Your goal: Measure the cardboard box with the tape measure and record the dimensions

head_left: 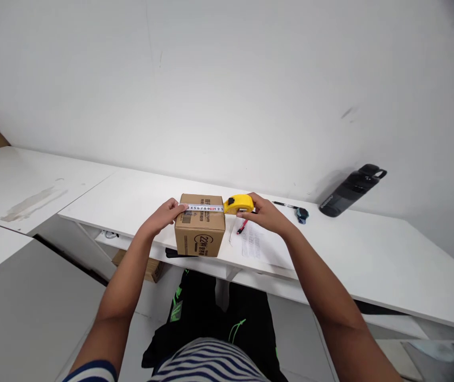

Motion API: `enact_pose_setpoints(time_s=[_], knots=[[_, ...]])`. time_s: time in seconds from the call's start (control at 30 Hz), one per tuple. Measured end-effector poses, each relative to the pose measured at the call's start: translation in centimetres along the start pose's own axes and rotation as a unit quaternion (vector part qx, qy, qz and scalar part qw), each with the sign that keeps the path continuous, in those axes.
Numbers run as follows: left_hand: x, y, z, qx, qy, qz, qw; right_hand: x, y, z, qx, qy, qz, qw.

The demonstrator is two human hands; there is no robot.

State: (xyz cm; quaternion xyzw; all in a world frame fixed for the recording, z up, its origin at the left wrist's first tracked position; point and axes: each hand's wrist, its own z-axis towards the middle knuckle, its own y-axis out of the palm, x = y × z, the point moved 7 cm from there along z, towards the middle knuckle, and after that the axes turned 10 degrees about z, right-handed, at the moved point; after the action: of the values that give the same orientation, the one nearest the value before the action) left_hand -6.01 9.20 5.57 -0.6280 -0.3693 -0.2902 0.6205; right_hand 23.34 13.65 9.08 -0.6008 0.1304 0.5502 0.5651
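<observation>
A brown cardboard box (200,233) with black print stands at the front edge of the white table. Across its top lies the white blade of a yellow tape measure (239,203), its numbers facing up. My right hand (264,213) is wrapped round the tape measure's case, just right of the box. At the box's left edge, my left hand (168,214) presses the end of the blade down with its fingers; that end is hidden under them.
Printed paper (262,246) and a red pen (243,224) lie right of the box. Further back are a black pen (285,205), a dark watch (302,214) and a black water bottle (350,190) by the wall. Under the tabletop, a shelf holds another cardboard box (153,269).
</observation>
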Motion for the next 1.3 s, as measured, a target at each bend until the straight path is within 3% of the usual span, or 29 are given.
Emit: enact_pose_setpoints(time_s=[0.1,0.17,0.3,0.4,0.5,0.67,0.77,0.9,1.07,1.13,1.2,1.3], knots=[[0.7,-1.6,0.3,-0.005,0.018,0.025,0.999,-0.4,-0.9,-1.6,0.067,-0.028,-0.045,0.996],[1.8,-2.8,1.5,-0.013,0.04,0.006,0.999,-1.7,-0.3,-3.5,0.108,-0.051,-0.1,0.988],[5.7,-4.4,5.5,-0.007,0.116,-0.064,0.991,-7.1,4.9,-8.2,0.194,-0.104,-0.225,0.949],[7.9,-2.0,8.1,-0.085,0.139,0.035,0.986,-11.6,10.3,-10.7,0.231,-0.209,-0.257,0.915],[7.9,0.9,9.2,-0.144,0.085,0.139,0.976,-13.0,12.7,-10.4,0.26,-0.221,-0.244,0.908],[7.7,3.5,7.8,-0.19,0.083,0.159,0.965,-11.4,11.6,-6.6,0.274,-0.137,-0.24,0.921],[8.1,3.3,6.7,-0.144,0.134,0.212,0.957,-11.0,11.2,-6.2,0.269,-0.129,-0.228,0.927],[8.7,1.6,5.1,-0.06,0.177,0.158,0.97,-11.4,10.8,-7.7,0.26,-0.168,-0.24,0.92],[9.7,-1.9,0.5,0.054,0.253,-0.004,0.966,-10.0,7.4,-8.3,0.317,-0.216,-0.295,0.875],[10.0,-1.5,-1.9,0.067,0.274,0.041,0.959,-9.2,6.2,-7.8,0.316,-0.253,-0.285,0.869],[9.9,0.0,-4.0,0.047,0.293,0.143,0.944,-8.6,5.5,-7.3,0.314,-0.289,-0.267,0.864],[7.7,2.1,-5.4,-0.001,0.29,0.285,0.914,-7.7,4.6,-6.9,0.334,-0.293,-0.232,0.865]])
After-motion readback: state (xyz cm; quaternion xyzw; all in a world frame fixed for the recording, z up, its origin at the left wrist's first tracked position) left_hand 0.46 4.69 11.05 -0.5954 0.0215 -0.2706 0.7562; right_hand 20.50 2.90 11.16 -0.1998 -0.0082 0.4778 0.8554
